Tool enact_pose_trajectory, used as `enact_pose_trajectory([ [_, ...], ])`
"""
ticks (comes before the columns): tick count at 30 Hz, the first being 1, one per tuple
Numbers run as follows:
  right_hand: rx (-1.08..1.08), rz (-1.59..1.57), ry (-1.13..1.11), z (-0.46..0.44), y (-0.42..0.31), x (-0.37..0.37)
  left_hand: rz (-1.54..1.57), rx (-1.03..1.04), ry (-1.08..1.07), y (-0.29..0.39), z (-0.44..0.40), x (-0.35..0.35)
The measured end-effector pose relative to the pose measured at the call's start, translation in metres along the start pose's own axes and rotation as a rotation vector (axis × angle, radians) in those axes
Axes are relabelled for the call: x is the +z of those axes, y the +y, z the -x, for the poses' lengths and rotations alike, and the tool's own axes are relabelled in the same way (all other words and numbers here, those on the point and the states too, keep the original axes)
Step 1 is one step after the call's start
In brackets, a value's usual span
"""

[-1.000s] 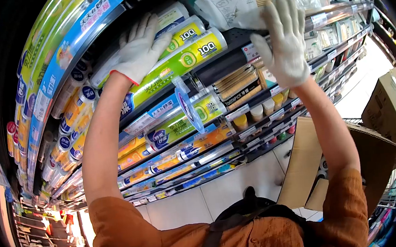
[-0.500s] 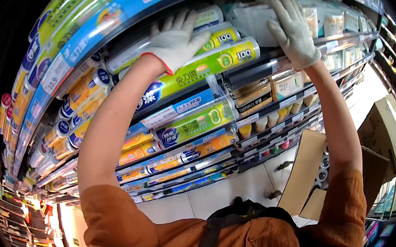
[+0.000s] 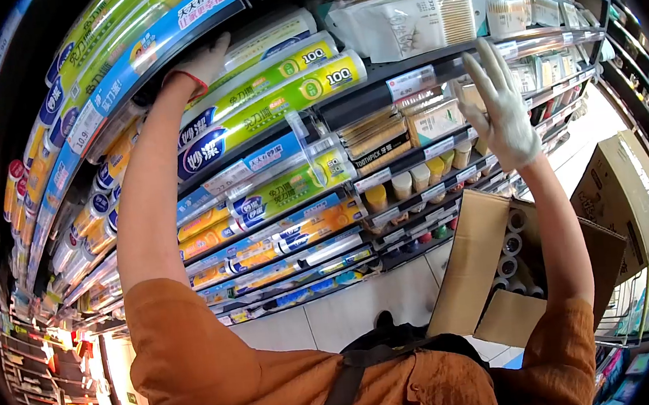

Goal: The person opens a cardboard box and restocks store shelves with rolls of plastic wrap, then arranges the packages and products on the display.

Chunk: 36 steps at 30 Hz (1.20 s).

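My left hand [image 3: 206,64], in a white glove with a red cuff, reaches under the upper shelf's front edge. It lies over the back of the green-wrapped rolls, fingers extended and partly in shadow. The front roll [image 3: 277,113] is marked 100, and a second similar roll [image 3: 258,84] lies behind it. My right hand [image 3: 505,111], gloved in white, is raised in front of the shelf with its fingers apart and holds nothing. Beyond its fingertips lies a clear pack of small wooden sticks [image 3: 455,18]. Boxes of toothpicks [image 3: 382,146] stand on the shelf below.
An open cardboard box [image 3: 476,254] with several white-ended rolls [image 3: 511,244] inside stands at lower right. Another carton [image 3: 629,200] and a wire cart [image 3: 628,310] are beside it. Overhead, the upper shelf edge [image 3: 146,52] carries price labels.
My left hand has moved left and deeper under the upper shelf, off the front rolls. My right hand has come down, away from the clear packs. The view has shifted, showing more of the box.
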State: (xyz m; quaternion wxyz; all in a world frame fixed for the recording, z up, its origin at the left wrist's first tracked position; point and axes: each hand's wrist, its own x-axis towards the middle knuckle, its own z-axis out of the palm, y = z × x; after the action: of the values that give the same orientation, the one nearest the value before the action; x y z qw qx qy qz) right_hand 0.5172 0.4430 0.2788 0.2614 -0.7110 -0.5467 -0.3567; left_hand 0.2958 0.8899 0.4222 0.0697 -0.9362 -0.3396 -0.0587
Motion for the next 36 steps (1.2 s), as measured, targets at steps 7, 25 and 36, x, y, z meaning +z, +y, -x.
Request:
enact_pose_trajectory([
  [7, 0.192, -0.159, -0.257, 0.115, -0.007, -0.038, 0.085, 0.071, 0.106, 0.019, 0.049, 0.004],
  [25, 0.060, 0.260, -0.332, 0.294, 0.049, -0.089, 0.576, 1.049, 0.436, 0.294, 0.312, 0.094],
  [36, 0.437, 0.078, -0.063, 0.300, 0.063, -0.084, 0.630, 1.096, -0.067, 0.389, 0.308, 0.233],
])
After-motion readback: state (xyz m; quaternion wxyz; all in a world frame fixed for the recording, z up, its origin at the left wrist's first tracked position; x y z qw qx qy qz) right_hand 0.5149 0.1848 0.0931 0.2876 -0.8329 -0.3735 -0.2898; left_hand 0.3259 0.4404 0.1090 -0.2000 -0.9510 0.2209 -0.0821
